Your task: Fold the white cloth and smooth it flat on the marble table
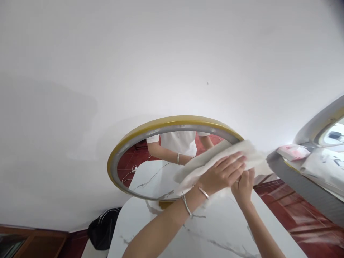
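A round mirror [150, 172] with a gold rim [177, 120] stands on a white marble table [150, 229], leaning against the white wall. My left hand [221, 172], with bracelets at its wrist, presses a white cloth [249, 148] flat against the mirror's right edge. My right hand [244, 184] sits just below and behind it, touching the cloth's lower part. The glass reflects my arms and white shirt.
A black bag [103, 229] lies on the floor left of the table. Red tiles [285, 206] cover the floor at right. A window sill [309, 168] at right holds a pink-and-white packet [292, 152] and white sheets. A wooden frame [32, 242] runs along the lower left.
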Tool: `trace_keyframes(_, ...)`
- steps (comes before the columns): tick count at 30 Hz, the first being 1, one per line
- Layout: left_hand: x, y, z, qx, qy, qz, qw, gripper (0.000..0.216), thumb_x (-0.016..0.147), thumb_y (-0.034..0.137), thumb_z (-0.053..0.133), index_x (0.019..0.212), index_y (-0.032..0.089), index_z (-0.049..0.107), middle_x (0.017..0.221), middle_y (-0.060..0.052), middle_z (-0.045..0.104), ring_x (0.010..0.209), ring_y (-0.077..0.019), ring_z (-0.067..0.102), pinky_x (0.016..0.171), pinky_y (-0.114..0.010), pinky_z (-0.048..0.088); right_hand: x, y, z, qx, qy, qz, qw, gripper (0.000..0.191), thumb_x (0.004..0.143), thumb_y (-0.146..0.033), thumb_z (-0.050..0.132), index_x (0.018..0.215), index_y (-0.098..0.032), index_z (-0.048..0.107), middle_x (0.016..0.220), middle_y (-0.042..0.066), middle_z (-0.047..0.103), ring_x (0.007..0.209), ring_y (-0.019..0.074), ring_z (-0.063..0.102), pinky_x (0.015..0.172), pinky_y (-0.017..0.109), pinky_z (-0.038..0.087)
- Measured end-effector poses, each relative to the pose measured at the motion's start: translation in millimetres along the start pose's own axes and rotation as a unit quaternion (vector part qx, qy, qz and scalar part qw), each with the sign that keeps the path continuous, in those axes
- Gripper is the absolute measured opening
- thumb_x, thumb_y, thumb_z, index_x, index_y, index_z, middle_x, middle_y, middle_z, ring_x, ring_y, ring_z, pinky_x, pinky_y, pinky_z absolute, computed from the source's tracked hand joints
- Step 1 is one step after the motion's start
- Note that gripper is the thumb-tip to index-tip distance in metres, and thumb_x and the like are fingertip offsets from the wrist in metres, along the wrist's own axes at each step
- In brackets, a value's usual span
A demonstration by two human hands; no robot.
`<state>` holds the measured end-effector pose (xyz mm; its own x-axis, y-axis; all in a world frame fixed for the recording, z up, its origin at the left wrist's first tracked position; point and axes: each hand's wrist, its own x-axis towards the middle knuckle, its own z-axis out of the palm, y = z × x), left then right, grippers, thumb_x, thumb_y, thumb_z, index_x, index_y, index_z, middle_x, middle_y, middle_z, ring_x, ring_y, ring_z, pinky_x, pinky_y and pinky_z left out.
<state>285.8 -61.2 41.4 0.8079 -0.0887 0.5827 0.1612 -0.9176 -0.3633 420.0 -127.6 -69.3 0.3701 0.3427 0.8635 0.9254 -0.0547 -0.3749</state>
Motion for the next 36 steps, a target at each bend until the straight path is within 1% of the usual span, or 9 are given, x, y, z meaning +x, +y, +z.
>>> trace_keyframes(3, -36, 20, 32, -0.029, -0.028, 0.015, 0.999, 0.037, 0.098, 0.014, 0.034, 0.131, 0.011, 0.051, 0.148, -0.003, 0.042, 0.142, -0.0173, 0.024, 0.116, -0.029, 0.032, -59, 6, 0, -0.009, -0.084, 0.033, 0.996, 0.019, 0.089, -0.016, 0.037, 0.1, -0.017, 0.053, 0.11, 0.017, 0.053, 0.114, 0.0315, 0.048, 0.085, 0.053, 0.046)
trace_keyframes(7, -105, 33, 52, -0.046, -0.053, -0.009, 0.997, 0.037, 0.097, 0.012, 0.036, 0.129, 0.016, 0.052, 0.144, 0.0, 0.049, 0.135, -0.0122, 0.041, 0.114, -0.024, 0.036, -125, -10, 7, -0.015, -0.174, 0.026, 0.984, 0.019, 0.091, -0.02, 0.041, 0.105, -0.019, 0.054, 0.118, 0.016, 0.053, 0.122, 0.0337, 0.043, 0.093, 0.057, 0.043)
trace_keyframes(14, -224, 54, 32, -0.018, -0.106, -0.159, 0.981, 0.032, 0.097, 0.013, 0.04, 0.121, 0.022, 0.059, 0.13, 0.002, 0.062, 0.123, -0.013, 0.055, 0.1, -0.028, 0.048, -203, -64, 23, 0.06, -0.28, -0.042, 0.957, 0.04, 0.088, -0.019, 0.044, 0.127, -0.024, 0.05, 0.127, 0.013, 0.053, 0.131, 0.0347, 0.038, 0.098, 0.058, 0.042)
trace_keyframes(18, -280, 89, 14, -0.007, -0.149, -0.231, 0.962, 0.034, 0.097, 0.012, 0.038, 0.122, 0.022, 0.059, 0.135, 0.001, 0.058, 0.134, -0.018, 0.043, 0.103, -0.037, 0.048, -211, -83, 10, 0.154, -0.348, -0.021, 0.924, 0.049, 0.091, -0.016, 0.038, 0.139, -0.026, 0.038, 0.138, 0.01, 0.048, 0.133, 0.0282, 0.04, 0.1, 0.049, 0.045)
trace_keyframes(22, -317, 139, 5, -0.023, -0.131, -0.283, 0.95, 0.043, 0.095, 0.005, 0.033, 0.127, 0.022, 0.056, 0.135, 0.001, 0.058, 0.138, -0.0173, 0.037, 0.104, -0.038, 0.048, -207, -70, -5, 0.16, -0.295, 0.128, 0.933, 0.034, 0.094, -0.03, 0.043, 0.127, -0.023, 0.043, 0.119, 0.012, 0.056, 0.114, 0.026, 0.053, 0.093, 0.045, 0.049)
trace_keyframes(25, -326, 165, -1, -0.04, -0.139, -0.314, 0.938, 0.045, 0.093, 0.007, 0.036, 0.131, 0.023, 0.054, 0.136, -0.001, 0.057, 0.138, -0.0181, 0.037, 0.104, -0.038, 0.048, -199, -52, -10, 0.106, -0.274, 0.179, 0.939, 0.046, 0.089, -0.039, 0.05, 0.13, -0.021, 0.041, 0.128, 0.016, 0.047, 0.117, 0.032, 0.047, 0.092, 0.052, 0.048)
trace_keyframes(29, -323, 175, -14, -0.072, -0.182, -0.341, 0.919, 0.045, 0.09, 0.018, 0.046, 0.135, 0.023, 0.051, 0.137, -0.004, 0.055, 0.135, -0.0238, 0.042, 0.103, -0.044, 0.05, -188, -39, -5, 0.119, -0.366, 0.1, 0.918, 0.054, 0.084, -0.024, 0.051, 0.137, -0.027, 0.041, 0.143, 0.011, 0.038, 0.124, 0.0301, 0.042, 0.096, 0.052, 0.046)
trace_keyframes(32, -324, 171, -24, -0.103, -0.199, -0.339, 0.914, 0.048, 0.088, 0.02, 0.048, 0.136, 0.026, 0.05, 0.135, -0.005, 0.057, 0.132, -0.0255, 0.046, 0.101, -0.047, 0.051, -177, -39, 1, 0.14, -0.409, 0.027, 0.902, 0.035, 0.082, -0.012, 0.045, 0.109, -0.026, 0.063, 0.134, 0.008, 0.051, 0.125, 0.0278, 0.044, 0.098, 0.05, 0.046)
trace_keyframes(36, -331, 169, -34, -0.14, -0.217, -0.348, 0.901, 0.045, 0.089, 0.019, 0.046, 0.131, 0.031, 0.054, 0.132, -0.002, 0.06, 0.129, -0.0244, 0.05, 0.1, -0.047, 0.052, -159, -48, -3, 0.156, -0.415, -0.025, 0.896, 0.029, 0.085, -0.006, 0.038, 0.088, -0.021, 0.062, 0.122, 0.009, 0.062, 0.123, 0.0274, 0.05, 0.099, 0.054, 0.044)
